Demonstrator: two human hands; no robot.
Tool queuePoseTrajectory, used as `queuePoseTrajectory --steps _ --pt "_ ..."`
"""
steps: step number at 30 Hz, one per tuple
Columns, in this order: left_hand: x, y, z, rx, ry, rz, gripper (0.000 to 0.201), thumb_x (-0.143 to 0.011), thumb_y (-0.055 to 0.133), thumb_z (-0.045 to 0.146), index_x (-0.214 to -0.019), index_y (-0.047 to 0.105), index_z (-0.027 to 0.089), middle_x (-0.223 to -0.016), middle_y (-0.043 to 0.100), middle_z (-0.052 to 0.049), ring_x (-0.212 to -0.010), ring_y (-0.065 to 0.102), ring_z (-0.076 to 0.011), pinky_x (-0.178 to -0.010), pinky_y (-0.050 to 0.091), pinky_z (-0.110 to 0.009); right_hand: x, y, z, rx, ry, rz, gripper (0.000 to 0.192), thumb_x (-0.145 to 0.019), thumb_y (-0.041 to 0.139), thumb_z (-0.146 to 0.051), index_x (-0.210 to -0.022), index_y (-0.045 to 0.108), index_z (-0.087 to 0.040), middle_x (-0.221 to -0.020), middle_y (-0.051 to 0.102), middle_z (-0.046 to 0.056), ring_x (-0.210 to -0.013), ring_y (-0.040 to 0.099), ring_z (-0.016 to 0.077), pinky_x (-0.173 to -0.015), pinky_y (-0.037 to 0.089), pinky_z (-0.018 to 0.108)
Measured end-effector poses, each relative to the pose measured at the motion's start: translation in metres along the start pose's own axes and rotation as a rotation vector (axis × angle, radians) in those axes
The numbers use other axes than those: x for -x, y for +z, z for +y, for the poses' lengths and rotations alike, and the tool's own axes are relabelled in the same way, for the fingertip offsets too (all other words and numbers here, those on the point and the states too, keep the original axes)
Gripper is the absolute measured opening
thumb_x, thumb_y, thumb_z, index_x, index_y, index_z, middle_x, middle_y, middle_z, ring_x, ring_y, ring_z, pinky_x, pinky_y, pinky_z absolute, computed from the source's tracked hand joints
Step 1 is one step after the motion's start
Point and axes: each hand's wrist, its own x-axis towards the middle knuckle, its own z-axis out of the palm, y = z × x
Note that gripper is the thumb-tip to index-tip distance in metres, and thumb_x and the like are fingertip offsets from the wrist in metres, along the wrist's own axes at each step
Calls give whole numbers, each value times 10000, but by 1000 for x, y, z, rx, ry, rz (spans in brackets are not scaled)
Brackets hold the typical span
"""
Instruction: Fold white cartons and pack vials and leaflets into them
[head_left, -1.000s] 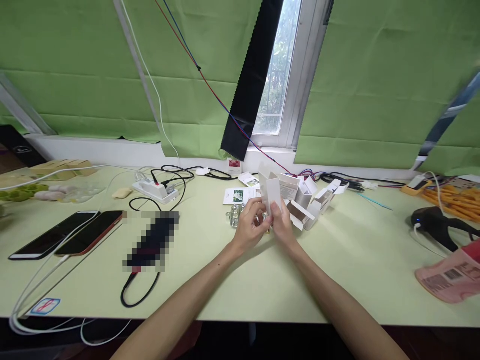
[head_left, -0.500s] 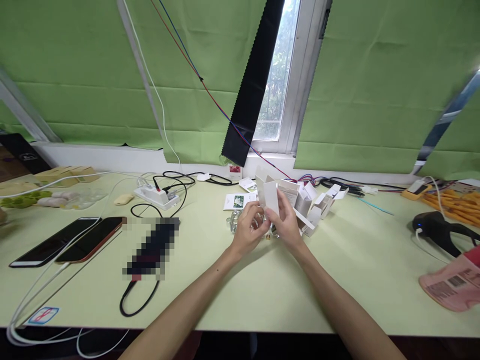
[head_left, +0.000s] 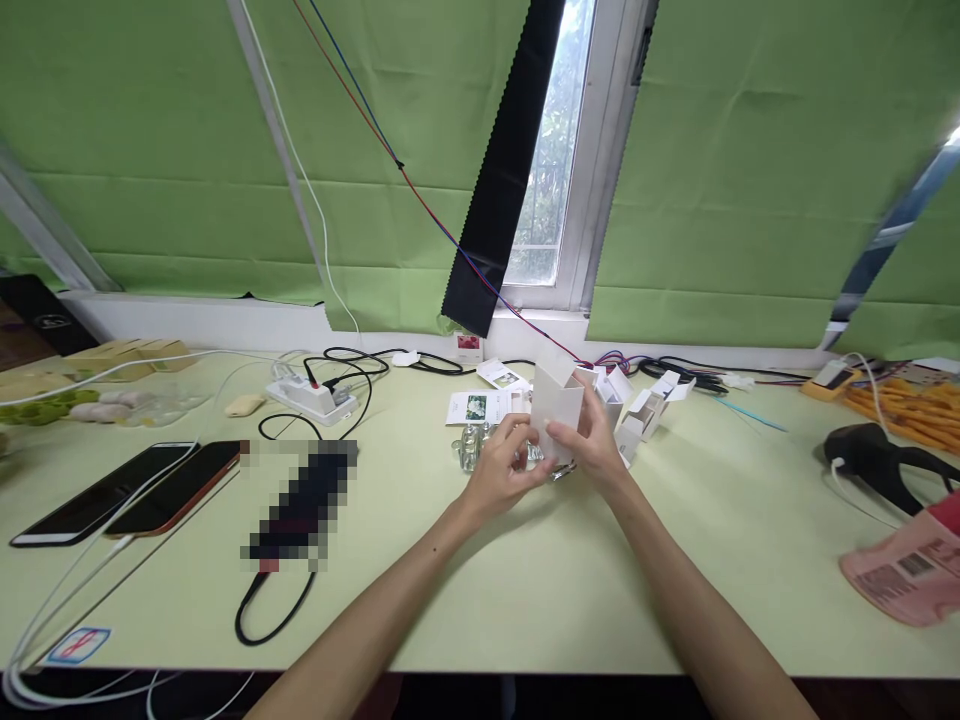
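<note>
Between my hands a small white cardboard box (head_left: 556, 415) stands upright, its top flap raised. My right hand (head_left: 598, 447) grips it from the right, with the thumb across the near face. At the lower left edge, the curled fingers and thumb of my left hand (head_left: 504, 468) hold the box near its bottom. Small clear glass bottles (head_left: 469, 448) lie on the table just behind and left of my left hand; my hands partly hide them. Several more open white boxes (head_left: 645, 408) sit behind my right hand.
Printed cards (head_left: 475, 408) lie behind the bottles. On the left are a white power strip (head_left: 311, 398), cables, two phones (head_left: 176, 488) and a pixelated dark device (head_left: 304, 500). To the right are a black handheld device (head_left: 870, 460), a pink package (head_left: 904, 570) and orange items (head_left: 911, 410).
The box has turned and its assembled body now faces me, where loose flaps showed before. My right hand has shifted slightly right, and the left fingers have moved to the box's lower edge.
</note>
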Motion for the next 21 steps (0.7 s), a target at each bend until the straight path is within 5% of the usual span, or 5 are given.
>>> queuePoseTrajectory --steps 14,21 --pt "0 -3 -4 -32 -20 -76 328 -933 572 484 -1131 608 225 -1315 586 -90 -685 599 -113 -595 513 -270 1 2 -2 137 -50 46 821 -742 801 -479 -1428 406 -259 -1254 653 100 -1128 649 272 -942 554 419" --pt "-3 -10 3 -96 -18 89 485 -1040 265 467 -1021 672 204 -1276 618 -110 -1180 588 -248 -942 513 -384 7 12 3 287 -131 46 871 -749 811 -403 -1475 358 -240 -1343 575 137 -1240 581 285 -1074 480 457"
